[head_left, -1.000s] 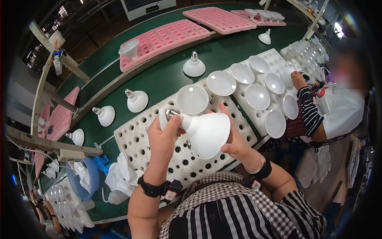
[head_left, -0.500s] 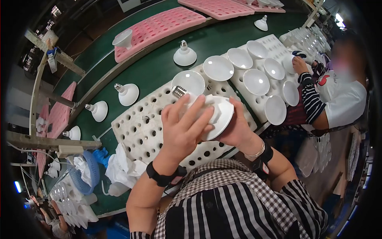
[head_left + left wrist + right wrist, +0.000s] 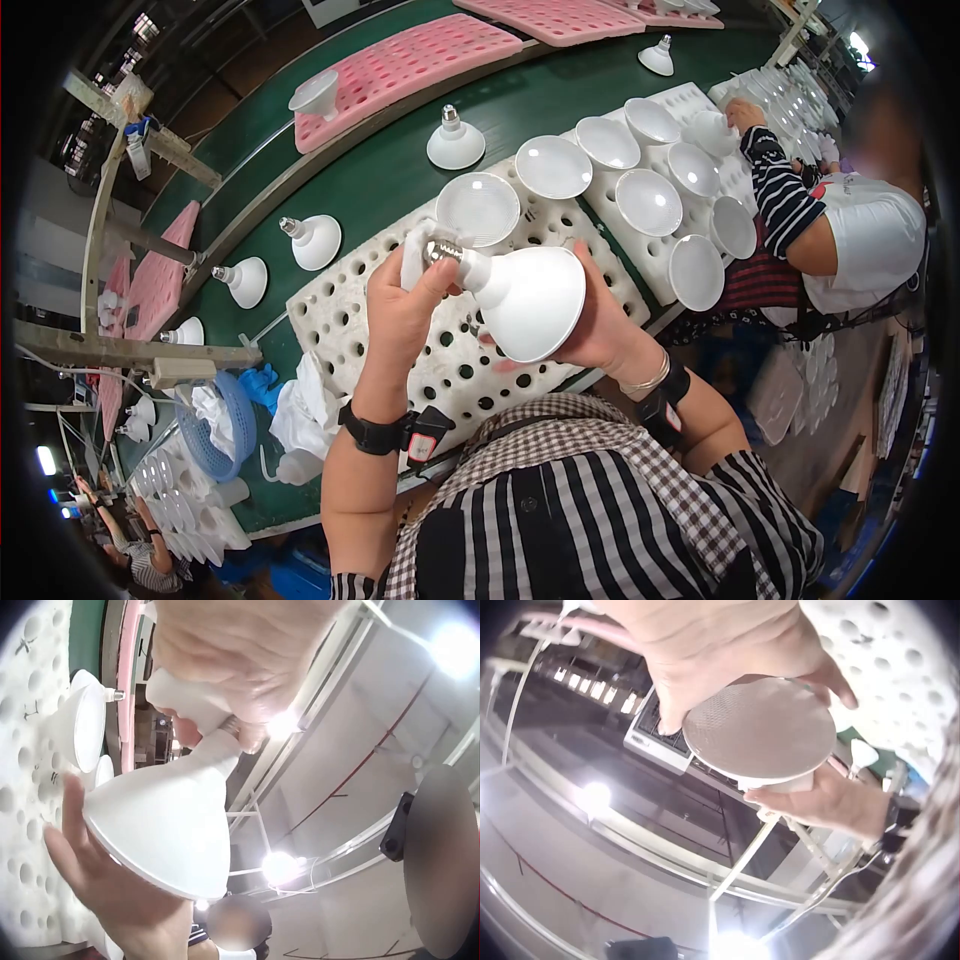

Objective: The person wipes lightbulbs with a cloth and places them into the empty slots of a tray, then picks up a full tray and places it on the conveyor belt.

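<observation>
A white reflector light bulb [image 3: 532, 300] is held tilted between both hands, over a perforated white foam tray [image 3: 375, 345]. My left hand [image 3: 398, 305] grips it near its metal screw base [image 3: 442, 252], with a white cloth [image 3: 415, 262] bunched between hand and base. Around the wide end, my right hand [image 3: 605, 330] holds the rim, its fingers partly hidden behind the bulb in the head view. From the right wrist, the bulb's round lens face [image 3: 761, 731] shows, with the right thumb and fingers at its edge.
Several bulbs sit face up in the trays, one [image 3: 478, 210] just beyond my hands. Others, like this bulb [image 3: 456, 140], stand base up on the green table [image 3: 385, 190]. Pink trays [image 3: 410, 80] lie behind. A blue basket [image 3: 232, 440] is at left; another person [image 3: 860, 230] works at right.
Half a second ago my left hand lay over the bulb's body with the cloth; it has moved back to the screw base. The bulb has turned, its side showing again.
</observation>
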`<state>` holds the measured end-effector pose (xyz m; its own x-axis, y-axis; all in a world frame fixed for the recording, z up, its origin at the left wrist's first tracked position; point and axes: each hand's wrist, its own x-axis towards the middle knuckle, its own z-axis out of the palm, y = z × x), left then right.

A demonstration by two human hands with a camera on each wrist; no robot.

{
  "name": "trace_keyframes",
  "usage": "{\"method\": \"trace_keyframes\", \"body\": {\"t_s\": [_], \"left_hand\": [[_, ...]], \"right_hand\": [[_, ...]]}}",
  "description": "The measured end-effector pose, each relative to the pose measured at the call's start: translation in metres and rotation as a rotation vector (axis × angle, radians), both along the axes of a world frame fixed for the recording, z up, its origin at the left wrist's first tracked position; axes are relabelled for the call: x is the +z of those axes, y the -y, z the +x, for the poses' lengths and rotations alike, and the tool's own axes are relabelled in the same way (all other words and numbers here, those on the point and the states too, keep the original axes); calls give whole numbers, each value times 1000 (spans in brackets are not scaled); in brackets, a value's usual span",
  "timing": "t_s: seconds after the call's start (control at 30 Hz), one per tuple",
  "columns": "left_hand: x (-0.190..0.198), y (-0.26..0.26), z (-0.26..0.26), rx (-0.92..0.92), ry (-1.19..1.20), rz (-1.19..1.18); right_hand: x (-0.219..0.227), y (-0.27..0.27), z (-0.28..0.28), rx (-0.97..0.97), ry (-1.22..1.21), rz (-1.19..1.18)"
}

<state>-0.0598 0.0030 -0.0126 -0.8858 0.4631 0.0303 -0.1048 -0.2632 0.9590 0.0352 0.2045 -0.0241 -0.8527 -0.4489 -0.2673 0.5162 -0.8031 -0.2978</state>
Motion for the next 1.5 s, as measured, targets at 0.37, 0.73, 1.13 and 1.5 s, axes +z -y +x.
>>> {"method": "trace_keyframes", "body": {"t_s": [0.37, 0.73, 1.13, 1.5], "left_hand": [[-4, -22, 1, 272, -131, -157], [-29, -15, -35, 357, -794, -700], [-9, -29, -6, 67, 260, -17], [24, -51, 16, -153, -71, -299]], "right_hand": [[-9, -8, 1, -244, -205, 350], [-10, -28, 4, 5, 117, -249], [-15, -31, 1, 99, 111, -349], [-14, -39, -10, 43, 105, -205]]}}
